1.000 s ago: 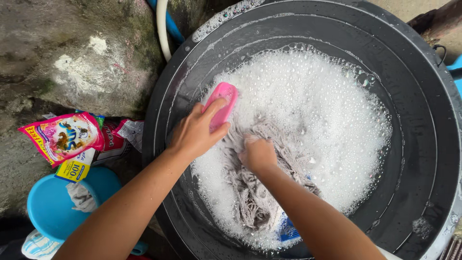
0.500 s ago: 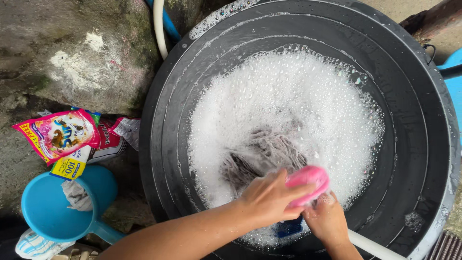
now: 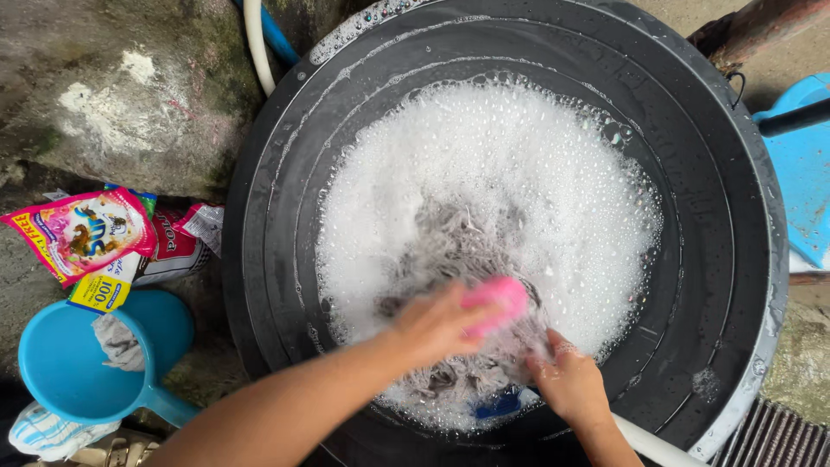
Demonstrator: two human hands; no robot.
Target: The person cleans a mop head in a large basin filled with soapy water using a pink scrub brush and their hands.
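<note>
The left hand (image 3: 437, 324) is gripping a pink scrub brush (image 3: 495, 300) and pressing it onto a grey cloth (image 3: 467, 251) that is lying soaked in the middle of the black tub (image 3: 277, 216). The right hand (image 3: 566, 385) is closed on the cloth's near edge, pinning it down. White suds (image 3: 519, 156) are covering most of the water, so the scrubbing looks well underway; rinsing and wringing are seemingly not yet done. 1 blue scoop (image 3: 65, 363) and detergent packets (image 3: 82, 229) are sitting beside the tub.
</note>
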